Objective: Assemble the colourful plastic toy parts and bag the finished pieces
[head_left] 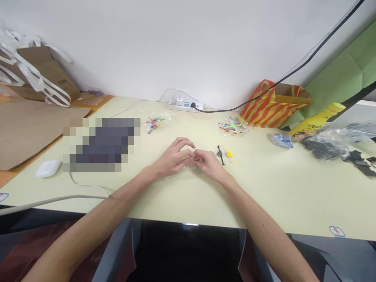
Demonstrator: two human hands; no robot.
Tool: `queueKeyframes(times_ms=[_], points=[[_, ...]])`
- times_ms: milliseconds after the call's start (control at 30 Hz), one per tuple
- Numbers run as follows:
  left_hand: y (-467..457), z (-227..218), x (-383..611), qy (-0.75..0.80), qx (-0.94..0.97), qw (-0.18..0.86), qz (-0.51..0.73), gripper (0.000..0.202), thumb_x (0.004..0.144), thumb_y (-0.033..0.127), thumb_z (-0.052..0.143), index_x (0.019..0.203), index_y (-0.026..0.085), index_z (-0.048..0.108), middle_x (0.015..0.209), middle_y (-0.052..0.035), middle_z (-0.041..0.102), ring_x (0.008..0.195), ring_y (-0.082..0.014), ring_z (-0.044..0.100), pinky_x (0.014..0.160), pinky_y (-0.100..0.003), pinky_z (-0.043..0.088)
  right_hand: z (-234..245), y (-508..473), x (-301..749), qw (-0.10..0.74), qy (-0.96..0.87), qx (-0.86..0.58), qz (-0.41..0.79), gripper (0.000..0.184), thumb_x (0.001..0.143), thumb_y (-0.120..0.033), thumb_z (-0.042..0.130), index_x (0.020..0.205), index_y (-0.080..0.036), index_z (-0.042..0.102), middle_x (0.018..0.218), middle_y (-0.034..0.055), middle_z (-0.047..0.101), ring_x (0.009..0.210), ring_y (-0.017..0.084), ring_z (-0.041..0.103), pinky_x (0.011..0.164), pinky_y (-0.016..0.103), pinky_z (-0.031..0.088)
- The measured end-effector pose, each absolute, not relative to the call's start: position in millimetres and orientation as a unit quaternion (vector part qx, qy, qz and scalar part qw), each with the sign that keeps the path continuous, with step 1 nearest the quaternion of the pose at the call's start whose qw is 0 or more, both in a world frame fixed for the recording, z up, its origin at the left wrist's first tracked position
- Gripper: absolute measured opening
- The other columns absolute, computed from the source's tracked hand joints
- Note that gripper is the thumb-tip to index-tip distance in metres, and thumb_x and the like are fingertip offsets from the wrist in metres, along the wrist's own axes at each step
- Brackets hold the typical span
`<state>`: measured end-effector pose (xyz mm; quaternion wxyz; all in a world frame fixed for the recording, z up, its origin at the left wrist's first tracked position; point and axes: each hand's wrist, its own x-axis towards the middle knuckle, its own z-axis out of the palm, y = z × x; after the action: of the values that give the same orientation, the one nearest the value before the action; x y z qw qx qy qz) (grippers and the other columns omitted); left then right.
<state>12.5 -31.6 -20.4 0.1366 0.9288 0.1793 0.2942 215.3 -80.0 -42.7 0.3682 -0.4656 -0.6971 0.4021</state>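
Over the middle of the pale table, my left hand (175,157) and my right hand (207,163) meet at the fingertips. Both are closed in a pinch, and whatever is between the fingers is too small and hidden to name. A bit of clear plastic (172,176) shows under my left hand. Just right of my right hand lie a small black watch-shaped piece (220,154) and a similar yellow piece (228,154). Farther back are two clear bags of colourful small pieces, a left bag (158,122) and a right bag (233,127).
A white power strip (185,105) lies against the wall, its black cable rising right. At right stand a striped paper bag (273,103) and a yellow bottle (317,121). On the left are a white earphone case (48,168), a blurred-out dark object (102,143) and a cable (55,201).
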Motion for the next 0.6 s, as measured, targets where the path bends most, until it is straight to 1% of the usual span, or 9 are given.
queueKeyframes(times_ms=[33,67,133,233,333,433,500,533,600], points=[[-32.0,-20.4,12.4,0.178,0.929,0.139,0.294,0.014,0.099,0.021,0.054,0.100,0.022,0.068,0.127,-0.0116,0.060,0.128,-0.0287,0.046,0.109,-0.051,0.045,-43.3,-79.9,214.8,0.366,-0.700,-0.472,0.392,0.006,0.084,-0.017,0.061,0.083,-0.019,0.067,0.080,0.0000,0.073,0.078,0.017,0.067,0.073,0.026,0.046],[-32.3,-20.4,12.4,0.177,0.929,0.141,0.293,0.014,0.099,0.021,0.054,0.100,0.022,0.068,0.127,-0.0116,0.060,0.128,-0.0288,0.046,0.108,-0.051,0.045,-43.3,-79.9,214.7,0.360,-0.705,-0.477,0.382,0.009,0.084,-0.019,0.061,0.078,-0.018,0.068,0.075,-0.0007,0.071,0.074,0.017,0.065,0.070,0.025,0.045],[-32.6,-20.8,12.4,0.176,0.929,0.144,0.291,0.013,0.098,0.021,0.054,0.099,0.022,0.067,0.127,-0.0116,0.060,0.128,-0.0290,0.046,0.108,-0.051,0.045,-41.3,-80.1,215.5,0.342,-0.717,-0.478,0.375,0.015,0.086,-0.021,0.060,0.077,-0.017,0.073,0.067,-0.0017,0.067,0.068,0.016,0.060,0.066,0.024,0.042],[-32.4,-21.5,12.7,0.179,0.928,0.146,0.292,0.013,0.099,0.022,0.054,0.100,0.022,0.067,0.127,-0.0114,0.060,0.128,-0.0287,0.046,0.107,-0.051,0.045,-37.3,-81.1,216.8,0.314,-0.735,-0.446,0.403,0.020,0.089,-0.020,0.056,0.087,-0.018,0.075,0.076,0.0002,0.072,0.073,0.017,0.062,0.070,0.025,0.043],[-32.2,-21.7,13.3,0.180,0.927,0.149,0.294,0.015,0.100,0.023,0.052,0.101,0.023,0.067,0.126,-0.0111,0.060,0.127,-0.0280,0.046,0.108,-0.050,0.044,-37.0,-82.3,214.8,0.342,-0.714,-0.444,0.420,0.016,0.085,-0.015,0.056,0.094,-0.018,0.069,0.088,0.0020,0.076,0.078,0.017,0.066,0.072,0.025,0.044],[-32.3,-21.7,13.6,0.177,0.928,0.148,0.292,0.016,0.100,0.024,0.051,0.100,0.022,0.067,0.126,-0.0112,0.060,0.127,-0.0281,0.046,0.108,-0.050,0.044,-40.9,-82.6,211.1,0.382,-0.686,-0.474,0.399,0.003,0.080,-0.015,0.062,0.080,-0.017,0.063,0.075,-0.0012,0.071,0.068,0.015,0.061,0.064,0.023,0.041],[-32.2,-22.0,13.3,0.176,0.929,0.148,0.291,0.015,0.100,0.023,0.052,0.099,0.022,0.067,0.126,-0.0110,0.060,0.127,-0.0282,0.046,0.108,-0.050,0.044,-43.4,-82.2,210.5,0.384,-0.685,-0.484,0.387,0.010,0.080,-0.017,0.064,0.070,-0.016,0.064,0.067,-0.0022,0.067,0.064,0.014,0.058,0.061,0.023,0.039],[-32.2,-22.2,13.1,0.176,0.929,0.148,0.291,0.015,0.099,0.023,0.053,0.098,0.022,0.067,0.126,-0.0109,0.060,0.127,-0.0282,0.046,0.108,-0.050,0.044,-44.1,-81.9,211.1,0.378,-0.687,-0.484,0.387,0.012,0.080,-0.018,0.064,0.069,-0.016,0.067,0.066,-0.0019,0.067,0.064,0.014,0.057,0.061,0.023,0.039],[-31.8,-22.9,12.7,0.177,0.928,0.147,0.292,0.014,0.099,0.022,0.053,0.098,0.022,0.067,0.127,-0.0107,0.060,0.128,-0.0282,0.046,0.108,-0.049,0.044,-44.3,-81.4,213.7,0.357,-0.699,-0.473,0.400,0.015,0.082,-0.017,0.061,0.076,-0.016,0.075,0.074,-0.0001,0.073,0.068,0.015,0.061,0.066,0.024,0.042]])
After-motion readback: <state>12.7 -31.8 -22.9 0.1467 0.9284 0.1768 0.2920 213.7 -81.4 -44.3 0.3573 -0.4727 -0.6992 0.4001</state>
